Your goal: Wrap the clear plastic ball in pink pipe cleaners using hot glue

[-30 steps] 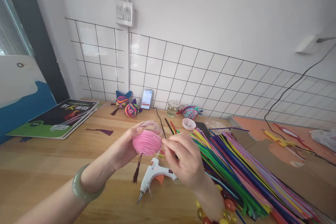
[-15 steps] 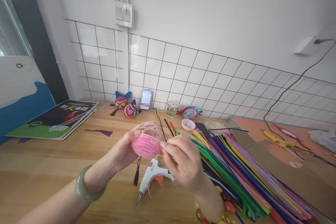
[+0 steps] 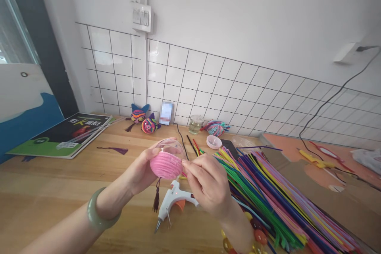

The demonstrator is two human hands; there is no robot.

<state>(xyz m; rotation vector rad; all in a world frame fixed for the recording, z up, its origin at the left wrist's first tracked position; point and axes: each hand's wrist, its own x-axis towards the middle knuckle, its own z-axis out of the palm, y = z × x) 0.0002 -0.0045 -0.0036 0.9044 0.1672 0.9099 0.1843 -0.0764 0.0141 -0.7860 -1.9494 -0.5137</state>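
At frame centre, the left hand [image 3: 139, 170] grasps the ball [image 3: 166, 162] above the surface [image 3: 59, 190]. The right hand [image 3: 208, 182] pinches a pink stem against it: wrapping step. Next winding demands steady tension.

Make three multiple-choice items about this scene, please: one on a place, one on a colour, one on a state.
1. Where does the hot glue gun lie?
A. on the wooden table, below the hands
B. on the book
C. on the pipe cleaners

2. What colour is the wrapping on the clear ball?
A. green
B. pink
C. blue

3. How is the ball held?
A. it rests on the table
B. the right hand alone holds it
C. the left hand cups it and the right hand pinches at its side

Answers:
1 A, the gun lies on bare wood.
2 B, pink coils cover its lower part.
3 C, both hands touch it above the table.
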